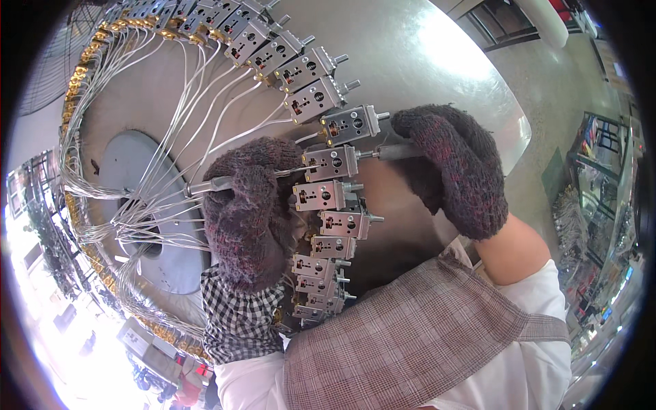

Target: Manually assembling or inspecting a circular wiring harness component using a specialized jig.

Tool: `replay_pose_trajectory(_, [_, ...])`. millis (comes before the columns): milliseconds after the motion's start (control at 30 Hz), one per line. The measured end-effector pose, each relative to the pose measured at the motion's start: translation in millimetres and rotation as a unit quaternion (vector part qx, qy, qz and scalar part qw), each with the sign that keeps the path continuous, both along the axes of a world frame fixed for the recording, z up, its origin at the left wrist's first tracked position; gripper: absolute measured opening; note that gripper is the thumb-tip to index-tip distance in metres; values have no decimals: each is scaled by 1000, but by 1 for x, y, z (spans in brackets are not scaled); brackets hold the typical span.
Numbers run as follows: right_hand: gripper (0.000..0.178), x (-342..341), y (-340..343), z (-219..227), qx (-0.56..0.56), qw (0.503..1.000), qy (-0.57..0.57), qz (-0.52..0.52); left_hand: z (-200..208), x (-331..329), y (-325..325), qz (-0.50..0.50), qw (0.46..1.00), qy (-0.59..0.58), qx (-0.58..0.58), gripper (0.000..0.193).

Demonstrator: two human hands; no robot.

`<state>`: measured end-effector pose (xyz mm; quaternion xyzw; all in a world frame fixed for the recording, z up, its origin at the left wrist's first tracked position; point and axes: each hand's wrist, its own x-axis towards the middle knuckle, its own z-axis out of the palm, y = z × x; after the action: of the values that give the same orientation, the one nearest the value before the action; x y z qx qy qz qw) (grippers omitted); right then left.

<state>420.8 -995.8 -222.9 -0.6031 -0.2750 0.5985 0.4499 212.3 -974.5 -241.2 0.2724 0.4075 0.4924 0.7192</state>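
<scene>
The box (331, 164) lies between left hand (251, 208) and right hand (458, 167), nearer the left, its long axis running sideways from the screwdriver (210, 186) the former grips to the grey tool (398, 152) the latter clasps.

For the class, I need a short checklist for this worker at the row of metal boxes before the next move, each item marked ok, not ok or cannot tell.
1. Left hand and right hand gloved: ok.
2. Left hand's grip closed on the thin-shafted tool: ok.
3. Right hand's grip closed on the grey tool: ok.
4. Thin-shafted tool's tip seated in the metal box: cannot tell; it reaches over the face.
5. White wires clear of the left hand: cannot tell; some run behind it.
</scene>
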Motion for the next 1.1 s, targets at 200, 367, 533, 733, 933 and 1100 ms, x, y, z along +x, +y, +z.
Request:
replay_pose_trajectory(200, [30,-1,-5,8,-4,1000,-9,15,10,-7,-7,1,999,27,-28,31])
replay_pose_trajectory(367, [29,-12,-15,12,34,996,-73,44,19,-11,-16,42,996,23,-71,32])
replay_pose_trajectory(533, [26,-18,-23,12,6,1000,8,1,29,-12,-15,-36,999,-11,-10,38])
replay_pose_trajectory(733, [27,-30,-29,0,18,998,53,-35,15,-23,-19,-20,998,-44,-33,40])
replay_pose_trajectory(933, [28,-28,-23,-2,-47,995,85,6,11,-27,-19,10,999,3,-43,38])
replay_pose_trajectory(1100, [30,-31,-25,-5,-16,998,64,10,1,-31,-16,-2,999,-10,-50,41])
